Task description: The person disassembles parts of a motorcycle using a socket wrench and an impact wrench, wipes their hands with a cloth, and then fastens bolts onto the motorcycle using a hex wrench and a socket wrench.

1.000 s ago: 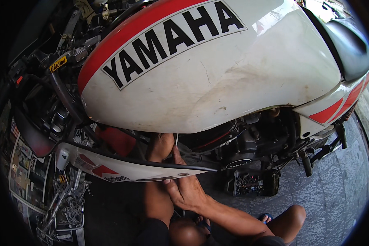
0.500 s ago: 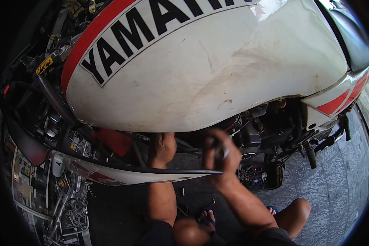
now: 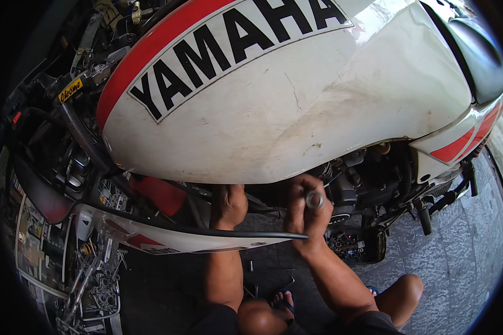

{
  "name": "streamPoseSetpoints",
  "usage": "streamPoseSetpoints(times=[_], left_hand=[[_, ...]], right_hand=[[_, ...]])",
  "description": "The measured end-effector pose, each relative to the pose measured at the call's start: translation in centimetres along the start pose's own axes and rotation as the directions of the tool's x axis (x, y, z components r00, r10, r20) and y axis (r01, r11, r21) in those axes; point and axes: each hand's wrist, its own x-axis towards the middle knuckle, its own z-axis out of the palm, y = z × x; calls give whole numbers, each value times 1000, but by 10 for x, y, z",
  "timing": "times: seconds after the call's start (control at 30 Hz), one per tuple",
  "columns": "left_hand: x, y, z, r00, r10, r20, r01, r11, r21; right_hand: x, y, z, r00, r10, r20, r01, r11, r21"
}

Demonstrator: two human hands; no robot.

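Note:
A white motorcycle fuel tank (image 3: 240,123) with a red band and black lettering fills the upper middle. My left hand (image 3: 229,205) reaches up under its lower edge. The fingers of that hand are hidden behind the tank, so what they touch does not show. To the right, close to the engine (image 3: 346,184), my right hand (image 3: 310,215) is closed round a metal tool with a round, hollow end (image 3: 314,199). The rest of the tool is covered by the fingers. Both forearms pass below a white and red side fairing (image 3: 179,239) with a black edge.
Metal engine parts (image 3: 100,285) are heaped at the lower left beside a glass display case (image 3: 28,245). A black tray of small parts (image 3: 369,245) stands right of my right arm. A bent rod (image 3: 285,282) lies on the dark floor. A footpeg (image 3: 425,220) sticks out at right.
The whole view has shifted slightly, with the tank further right and lower. My right hand, blurred before, has turned a little and shows the round tool end clearly. My left hand stays under the tank.

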Motion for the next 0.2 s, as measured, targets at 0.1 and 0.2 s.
streamPoseSetpoints(times=[0.1,0.2], left_hand=[[0,-3,0,999,-34,35,35,999,-21],[-3,-20,0,990,136,40,-141,974,175]], right_hand=[[13,5,-2,999,-44,-12,44,999,-16],[21,4,1,996,-64,-70,64,998,5]])
